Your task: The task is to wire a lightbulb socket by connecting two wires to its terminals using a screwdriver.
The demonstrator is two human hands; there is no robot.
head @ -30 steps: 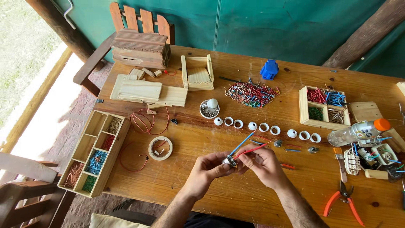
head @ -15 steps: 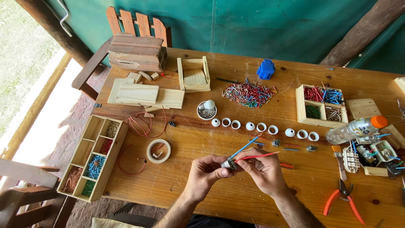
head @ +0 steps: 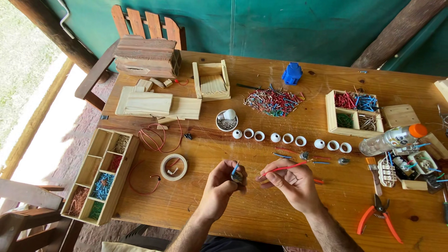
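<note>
At the near edge of the table: both hands are raised just above the bare wooden tabletop [head: 261, 205], close together but not touching
Left hand [head: 223, 185]: fingers curled tight around a small dark metallic fitting [head: 237, 176], from which a short blue wire [head: 235, 168] sticks up
Right hand [head: 291, 179]: thumb and forefinger pinched on a thin red wire [head: 285, 168], which runs level across the hand with its left end pointing toward the fitting; whether it touches the fitting I cannot tell
Just beyond the hands: a few loose blue and red wire pieces [head: 298, 154] lying flat, then a row of small white plastic rings [head: 289, 138] in a line across the table
Left of the hands: a flat roll of pale tape [head: 173, 167] inside a loop of thin red cord [head: 154, 140]
Far left edge: a long wooden tray with compartments [head: 100, 175] holding sorted coloured wire bits
Centre back: a heap of mixed coloured wire offcuts [head: 273, 101], with a blue plastic part [head: 291, 73] beyond it
Right side: orange-handled pliers [head: 379, 218] lying near the table edge, well apart from the right hand
</note>
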